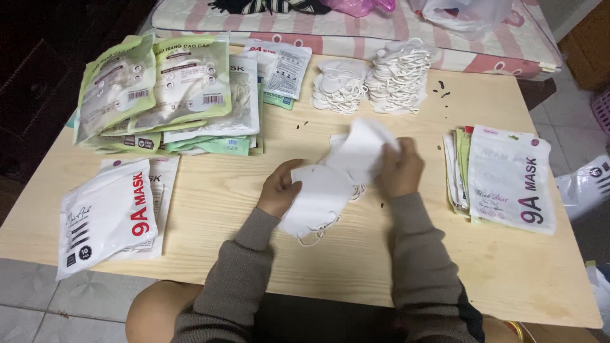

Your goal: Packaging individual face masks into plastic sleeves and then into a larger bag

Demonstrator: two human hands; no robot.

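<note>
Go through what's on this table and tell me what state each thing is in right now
Left hand: gripping the white masks.
Right hand: gripping the same masks.
White masks: fanned out, partly lifted, loops dangling.
Mask stacks: two neat piles, untouched.
Green pouches: overlapping heap, lying flat.
White pouches: flat, stacked.
Right pouches: flat, stacked.

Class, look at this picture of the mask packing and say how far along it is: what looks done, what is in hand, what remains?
Done: filled pouches lie at the table's left. In hand: the left hand and right hand hold a bunch of white masks. Left: two stacks of loose masks at the far edge, and what look like flat pouches on the right.
</note>
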